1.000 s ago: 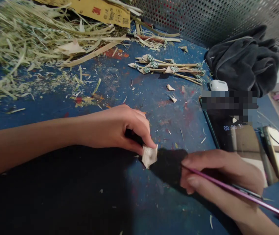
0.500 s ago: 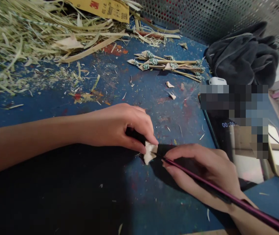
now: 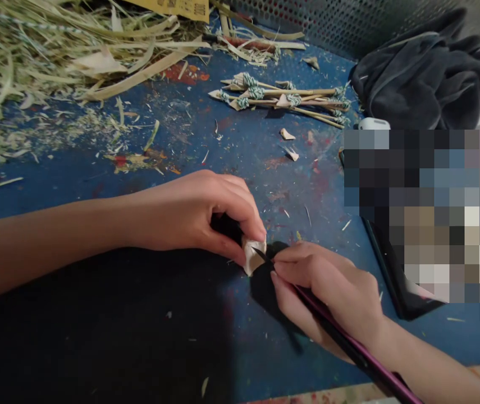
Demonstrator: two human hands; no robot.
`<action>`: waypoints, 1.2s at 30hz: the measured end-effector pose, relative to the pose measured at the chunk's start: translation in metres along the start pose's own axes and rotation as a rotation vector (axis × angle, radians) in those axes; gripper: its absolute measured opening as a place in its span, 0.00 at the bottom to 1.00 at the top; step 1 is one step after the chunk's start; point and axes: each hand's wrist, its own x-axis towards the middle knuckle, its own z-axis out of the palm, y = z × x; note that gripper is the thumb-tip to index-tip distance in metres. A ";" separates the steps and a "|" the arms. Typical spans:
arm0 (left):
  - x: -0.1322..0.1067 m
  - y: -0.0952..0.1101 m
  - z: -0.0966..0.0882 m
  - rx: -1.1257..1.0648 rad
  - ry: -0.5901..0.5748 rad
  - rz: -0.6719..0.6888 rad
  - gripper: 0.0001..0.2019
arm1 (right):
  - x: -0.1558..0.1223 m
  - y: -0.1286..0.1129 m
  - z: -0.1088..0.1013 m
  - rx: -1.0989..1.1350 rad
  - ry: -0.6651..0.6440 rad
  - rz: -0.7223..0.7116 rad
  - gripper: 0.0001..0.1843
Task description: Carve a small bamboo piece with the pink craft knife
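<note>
Between the thumb and fingers of my left hand (image 3: 206, 216) is a small cream-coloured, irregular piece (image 3: 254, 259), pinched by its upper left side just above the blue worktop. My right hand (image 3: 328, 292) grips a slim, long tool (image 3: 360, 350) with a purple and black handle, held like a pen. Its dark, pointed tip lies over the face of the piece; I cannot tell whether it is a brush or a blade. Part of the handle is hidden behind the fingers, and its far end leaves the picture at the bottom.
Pale plant strips (image 3: 54, 56) heap at upper left, with a yellow sandpaper sheet (image 3: 176, 8) behind. Beyond my hands lie several cord-bound pointed sticks (image 3: 282, 98) and two cream chips (image 3: 287, 134). A dark cloth (image 3: 416, 78), white case (image 3: 373, 123) and dark-edged device (image 3: 385, 269) lie right.
The piece has turned in my left fingers. My right hand has rolled and shifted slightly left, with the tool now steeper and its dark tip further across the piece. The view has shifted slightly.
</note>
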 end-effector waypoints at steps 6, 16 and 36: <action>0.000 0.002 0.000 0.030 -0.008 0.024 0.05 | -0.006 0.003 0.003 0.031 -0.011 0.009 0.20; 0.003 -0.005 0.000 0.094 -0.094 0.052 0.13 | -0.006 -0.004 0.000 -0.053 0.001 0.015 0.18; 0.007 -0.005 0.000 0.205 -0.057 0.088 0.15 | 0.004 -0.005 -0.003 -0.103 0.001 -0.111 0.18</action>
